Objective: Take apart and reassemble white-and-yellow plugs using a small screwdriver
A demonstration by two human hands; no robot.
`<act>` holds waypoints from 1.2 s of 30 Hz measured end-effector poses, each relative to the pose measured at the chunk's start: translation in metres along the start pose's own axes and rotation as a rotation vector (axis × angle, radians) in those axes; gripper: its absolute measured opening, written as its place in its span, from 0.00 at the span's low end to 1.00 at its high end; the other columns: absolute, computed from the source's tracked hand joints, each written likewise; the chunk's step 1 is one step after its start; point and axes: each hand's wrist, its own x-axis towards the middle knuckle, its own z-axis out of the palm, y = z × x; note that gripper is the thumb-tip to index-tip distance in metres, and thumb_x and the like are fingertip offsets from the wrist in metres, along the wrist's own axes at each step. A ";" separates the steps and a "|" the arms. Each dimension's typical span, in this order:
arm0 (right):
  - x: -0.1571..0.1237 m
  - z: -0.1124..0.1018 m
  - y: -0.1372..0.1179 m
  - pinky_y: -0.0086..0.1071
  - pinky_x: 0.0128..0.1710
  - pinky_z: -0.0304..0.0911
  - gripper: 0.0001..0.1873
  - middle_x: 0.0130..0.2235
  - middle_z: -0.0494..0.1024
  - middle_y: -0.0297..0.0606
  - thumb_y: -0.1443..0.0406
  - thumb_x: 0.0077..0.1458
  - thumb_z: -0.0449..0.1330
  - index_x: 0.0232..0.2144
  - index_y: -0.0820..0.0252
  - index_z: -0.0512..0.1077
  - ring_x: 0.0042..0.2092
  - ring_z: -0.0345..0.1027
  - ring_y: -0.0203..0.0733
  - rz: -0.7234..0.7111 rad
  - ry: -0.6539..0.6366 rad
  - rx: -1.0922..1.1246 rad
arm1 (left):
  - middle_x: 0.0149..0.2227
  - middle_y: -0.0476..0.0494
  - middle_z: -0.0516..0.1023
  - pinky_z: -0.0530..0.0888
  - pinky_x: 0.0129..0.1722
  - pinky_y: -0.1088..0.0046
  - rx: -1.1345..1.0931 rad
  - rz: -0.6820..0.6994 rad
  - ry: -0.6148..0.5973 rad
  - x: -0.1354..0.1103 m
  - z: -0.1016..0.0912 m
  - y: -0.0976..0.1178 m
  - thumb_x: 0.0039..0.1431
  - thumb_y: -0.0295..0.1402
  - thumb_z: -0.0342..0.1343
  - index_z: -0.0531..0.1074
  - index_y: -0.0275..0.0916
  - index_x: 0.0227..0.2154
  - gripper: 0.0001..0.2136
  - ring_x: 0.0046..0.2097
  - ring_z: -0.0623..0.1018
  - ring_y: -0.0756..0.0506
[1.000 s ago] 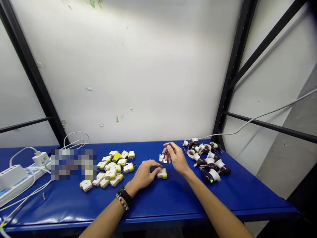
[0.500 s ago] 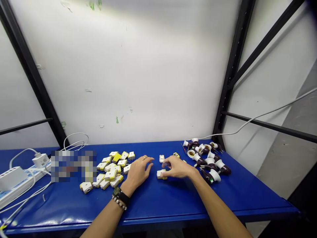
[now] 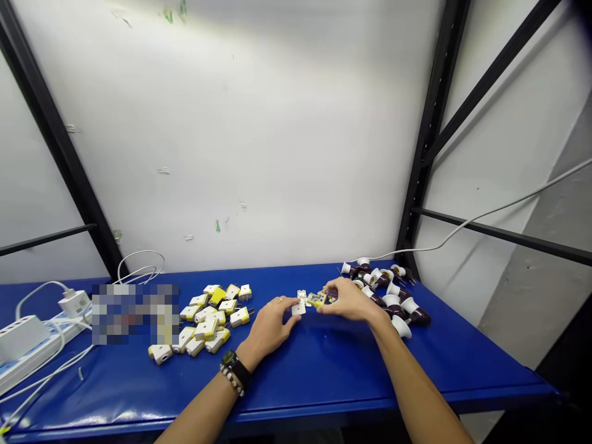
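My left hand (image 3: 272,324) pinches a white plug cover (image 3: 299,308) between thumb and fingers. Close to it, my right hand (image 3: 349,300) grips a yellow plug half (image 3: 316,300) whose inner side shows. The two pieces are apart by a small gap. Behind them on the table lies another white plug cover (image 3: 302,294), partly hidden. To the left of my left hand spreads a pile of white and yellow electrical plugs (image 3: 206,327), some with pins showing. Small parts under my right hand are mostly hidden.
Dark red lamp holders with white rims (image 3: 393,302) are heaped at the right back. A white power strip (image 3: 41,345) with cables runs along the left side. The blue table (image 3: 296,382) meets a white wall panel (image 3: 277,154) between black frame posts (image 3: 423,160).
The plug that was under my right hand is now in two pieces, a white cover in my left hand and a yellow half in my right. Both hands have shifted slightly right.
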 end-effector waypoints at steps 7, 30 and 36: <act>0.003 -0.002 0.022 0.34 0.33 0.59 0.24 0.41 0.81 0.50 0.59 0.38 0.70 0.40 0.62 0.76 0.43 0.74 0.57 0.197 0.117 -0.141 | 0.55 0.42 0.76 0.74 0.49 0.62 0.261 0.071 -0.039 0.006 0.011 0.006 0.64 0.27 0.55 0.72 0.44 0.54 0.17 0.53 0.75 0.38; 0.006 0.003 -0.008 0.34 0.33 0.66 0.18 0.30 0.82 0.39 0.54 0.65 0.51 0.38 0.58 0.75 0.30 0.75 0.44 -0.063 0.711 0.330 | 0.46 0.34 0.81 0.68 0.49 0.58 0.651 -0.297 -0.182 -0.048 -0.094 -0.032 0.63 0.37 0.55 0.77 0.38 0.49 0.15 0.50 0.77 0.34; -0.006 0.030 -0.040 0.30 0.24 0.66 0.16 0.29 0.78 0.36 0.52 0.64 0.55 0.38 0.58 0.71 0.25 0.73 0.39 -0.269 0.507 0.760 | 0.42 0.43 0.83 0.69 0.43 0.66 0.281 -0.158 -0.176 -0.047 -0.066 0.017 0.61 0.40 0.57 0.79 0.46 0.46 0.12 0.42 0.79 0.39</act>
